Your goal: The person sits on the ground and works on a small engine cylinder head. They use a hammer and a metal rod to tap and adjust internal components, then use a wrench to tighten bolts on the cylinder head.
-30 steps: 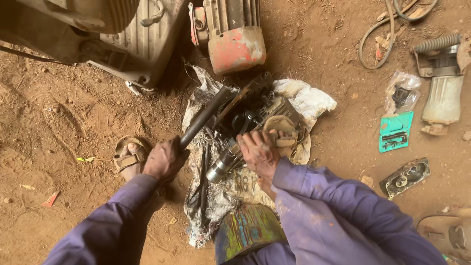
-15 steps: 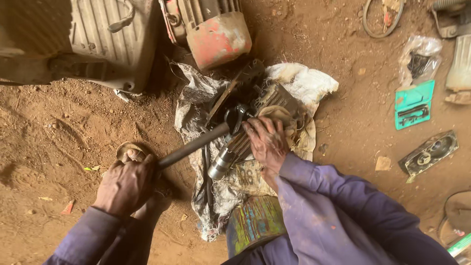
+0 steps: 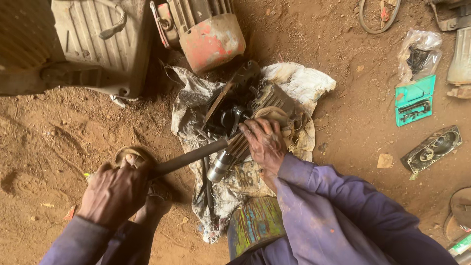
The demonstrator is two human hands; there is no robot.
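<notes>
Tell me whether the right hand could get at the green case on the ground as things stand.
Probably yes, once freed: the right hand rests on the engine part, and only bare dirt lies between it and the green case.

Teal flat package (image 3: 415, 100) on dirt, clear plastic bag (image 3: 418, 54) just above.

Open-air repair yard: red dirt ground (image 3: 59, 132), motor (image 3: 208, 34), scattered engine parts (image 3: 431, 147).
</notes>
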